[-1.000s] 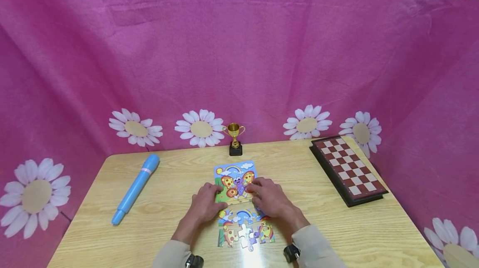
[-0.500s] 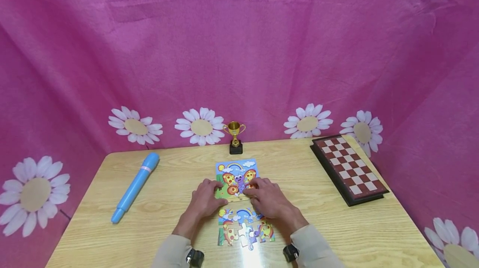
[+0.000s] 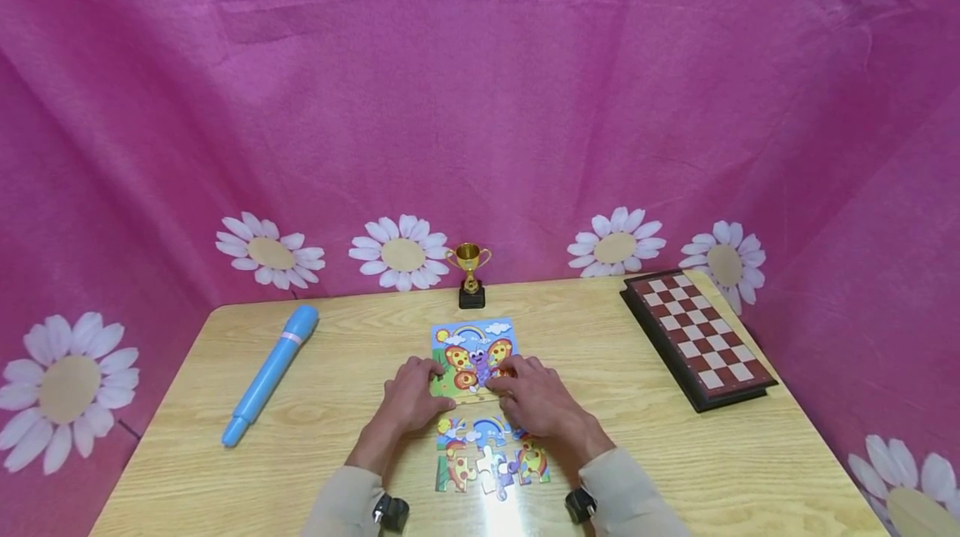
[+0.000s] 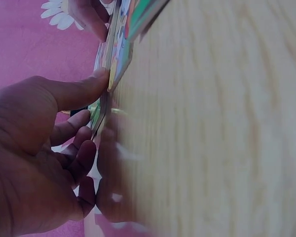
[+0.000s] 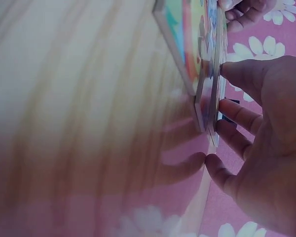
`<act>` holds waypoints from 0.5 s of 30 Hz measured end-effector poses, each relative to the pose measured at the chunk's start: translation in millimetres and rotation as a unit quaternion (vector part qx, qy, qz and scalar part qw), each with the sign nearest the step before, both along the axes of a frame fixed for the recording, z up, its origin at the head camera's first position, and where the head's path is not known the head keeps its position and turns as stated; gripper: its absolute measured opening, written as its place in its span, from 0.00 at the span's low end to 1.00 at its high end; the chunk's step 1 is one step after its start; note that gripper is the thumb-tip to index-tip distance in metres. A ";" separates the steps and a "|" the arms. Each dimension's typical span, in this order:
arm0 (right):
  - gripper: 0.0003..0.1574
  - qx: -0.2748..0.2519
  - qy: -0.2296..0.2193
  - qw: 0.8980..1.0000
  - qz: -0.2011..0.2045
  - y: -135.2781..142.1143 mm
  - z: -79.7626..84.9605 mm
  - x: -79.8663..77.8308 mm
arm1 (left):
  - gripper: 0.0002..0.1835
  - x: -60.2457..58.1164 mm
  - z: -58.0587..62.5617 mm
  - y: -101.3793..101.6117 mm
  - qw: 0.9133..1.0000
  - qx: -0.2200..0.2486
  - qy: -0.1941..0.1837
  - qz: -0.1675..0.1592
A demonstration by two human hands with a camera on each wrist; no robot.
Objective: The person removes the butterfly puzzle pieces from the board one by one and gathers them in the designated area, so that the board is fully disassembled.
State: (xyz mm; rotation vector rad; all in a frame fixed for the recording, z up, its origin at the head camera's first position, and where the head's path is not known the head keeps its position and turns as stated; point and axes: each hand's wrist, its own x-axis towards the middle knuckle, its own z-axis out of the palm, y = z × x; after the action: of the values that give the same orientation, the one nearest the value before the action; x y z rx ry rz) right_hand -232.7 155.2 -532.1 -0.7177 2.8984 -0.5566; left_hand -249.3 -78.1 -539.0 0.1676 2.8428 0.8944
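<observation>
A square puzzle board [image 3: 472, 338] with a butterfly picture lies near the middle of the table. My left hand [image 3: 407, 395] holds its near left corner, the thumb [image 4: 89, 89] at the near edge and the fingertips [image 4: 84, 136] along the left side. On the other side, my right hand [image 3: 542, 399] holds the near right part, with thumb [image 5: 234, 69] and fingertips [image 5: 224, 106] touching it. The right hand covers the board's lower right corner. Several jigsaw pieces [image 3: 457, 470] lie in two rows just in front of the board; one at the right is partly hidden.
A small gold trophy [image 3: 471, 270] stands behind the board on the wooden table [image 3: 337, 345]. A blue tube [image 3: 270, 374] lies at the left, and a folded chessboard [image 3: 697, 337] at the right. A pink cloth [image 3: 487, 103] with daisies surrounds the table.
The board has shifted slightly to the right, and my right thumb has moved a little left over it. During the last half second, almost nothing differs. The jigsaw pieces stay in place.
</observation>
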 end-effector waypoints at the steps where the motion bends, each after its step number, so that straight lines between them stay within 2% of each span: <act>1: 0.23 0.000 -0.002 1.000 -0.001 0.0 0.1 -0.3 | 0.28 -0.6 -0.1 0.3 1.000 0.003 0.001 0.000; 10: 0.23 0.004 -0.002 1.000 0.006 1.1 0.4 -1.9 | 0.27 -2.0 -1.4 2.2 0.999 0.032 0.007 0.007; 15: 0.24 0.005 -0.004 1.000 0.002 1.7 -1.7 -1.1 | 0.21 1.4 -3.0 2.5 0.998 0.053 0.027 0.009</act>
State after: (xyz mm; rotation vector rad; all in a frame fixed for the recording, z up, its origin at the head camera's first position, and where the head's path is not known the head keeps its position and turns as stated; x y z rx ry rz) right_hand -233.8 156.9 -533.8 -0.7177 2.8896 -0.5443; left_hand -247.9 -75.6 -542.0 0.1827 2.8507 1.0601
